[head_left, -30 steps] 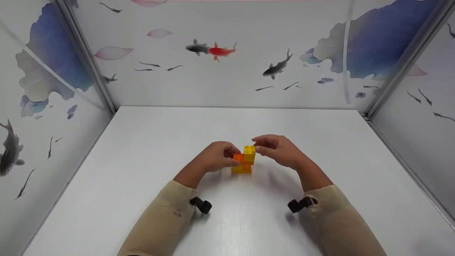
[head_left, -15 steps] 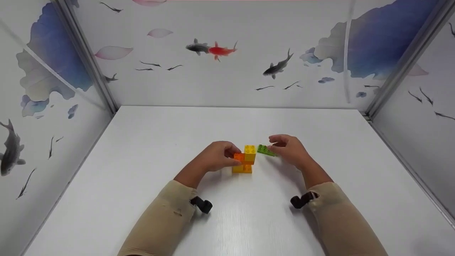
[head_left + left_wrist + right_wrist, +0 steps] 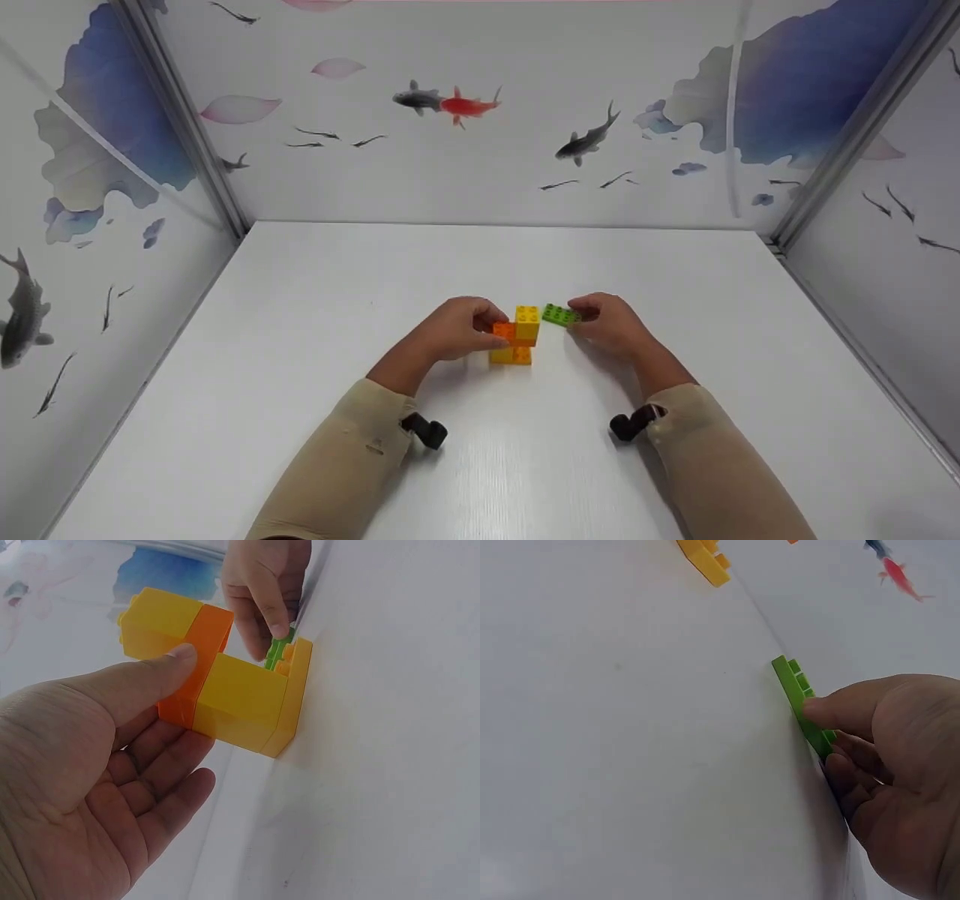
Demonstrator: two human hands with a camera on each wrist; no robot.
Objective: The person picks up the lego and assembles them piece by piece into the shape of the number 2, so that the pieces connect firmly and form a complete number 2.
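Observation:
A stepped stack of toy building bricks stands on the table, with a tall yellow brick (image 3: 527, 325) at the top right. My left hand (image 3: 456, 330) grips the stack's orange brick (image 3: 214, 634), thumb on the near side and fingers behind. Below that sit another yellow brick (image 3: 241, 696) and a thin yellow-orange plate (image 3: 298, 694). To the right of the stack lies a flat green brick (image 3: 558, 315), studs up. My right hand (image 3: 613, 327) pinches its right end, the thumb (image 3: 829, 711) against its side and the fingers partly hidden behind.
The white table (image 3: 480, 465) is enclosed by white panels (image 3: 480, 180) printed with fish and petals. A black wrist camera mount (image 3: 425, 432) sticks out from the left sleeve, another mount (image 3: 631, 424) from the right one.
My right hand has moved right, away from the stack's top yellow brick, and down onto the green brick, which has come into sight. The left hand stays on the stack.

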